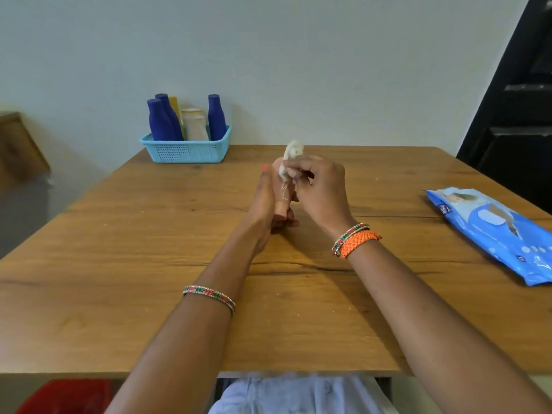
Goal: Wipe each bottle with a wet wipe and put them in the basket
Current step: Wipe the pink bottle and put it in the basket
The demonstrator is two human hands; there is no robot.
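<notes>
Two bare forearms reach forward over a wooden tabletop [149,249], meeting near its middle. The left hand [265,204] is curled around a small peach-coloured tube [282,198], holding it roughly upright with its cap end down near the heel of the hand. The right hand [319,189] pinches a crumpled white wipe [291,156] between its fingertips and presses it against the upper end of the tube; part of the wipe sticks up above the fingers. The hands are touching or nearly so around the tube, which is held a little above the wood.

The left forearm wears a thin beaded bangle [209,295]. The right wrist wears a similar bangle beside a woven orange band [358,242].

At the far left of the tabletop, against the pale wall, stands a light blue basket [185,150]. Standing in it are three dark blue bottles [159,121], a yellow tube and a pale beige container, packed close together.

At the right edge of the tabletop, well apart from the hands, a blue wipes pack [493,231] lies flat.

Below the near edge of the tabletop, pale clothing shows in the person's lap, and something red sits at lower left, blurred.
</notes>
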